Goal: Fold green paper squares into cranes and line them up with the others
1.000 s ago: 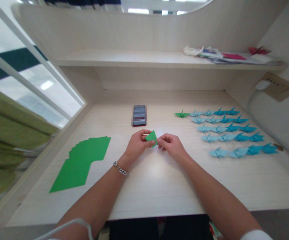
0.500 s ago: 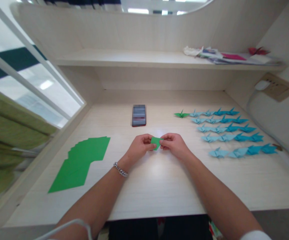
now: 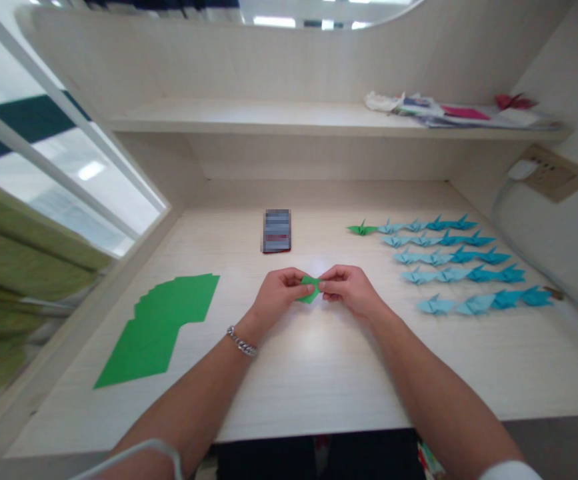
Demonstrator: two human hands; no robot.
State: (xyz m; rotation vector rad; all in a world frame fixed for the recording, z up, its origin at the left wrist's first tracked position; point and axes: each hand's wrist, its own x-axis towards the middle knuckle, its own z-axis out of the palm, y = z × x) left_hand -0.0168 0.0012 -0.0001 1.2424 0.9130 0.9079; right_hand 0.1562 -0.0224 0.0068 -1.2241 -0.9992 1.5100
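Between my two hands is a small folded piece of green paper (image 3: 309, 291), held just above or on the desk. My left hand (image 3: 283, 291) pinches its left side with thumb and fingers. At the right edge, my right hand (image 3: 343, 285) grips the paper between thumb and fingertips. The fingers cover part of the folds. Fanned green paper sheets (image 3: 169, 323) lie to the left of my hands. A finished green paper crane (image 3: 362, 229) stands to the right, beyond my right hand, beside rows of blue paper cranes (image 3: 443, 273).
A phone (image 3: 277, 231) with a blurred screen lies behind my hands. The shelf (image 3: 249, 117) above carries papers (image 3: 463, 113) and a red folded item (image 3: 515, 102) at its right. A plug with a cable (image 3: 523, 170) sits in the wall socket at right.
The green paper has turned slightly between my fingers, and its outline looks different, with a lower point showing. Both hands stay almost in place.
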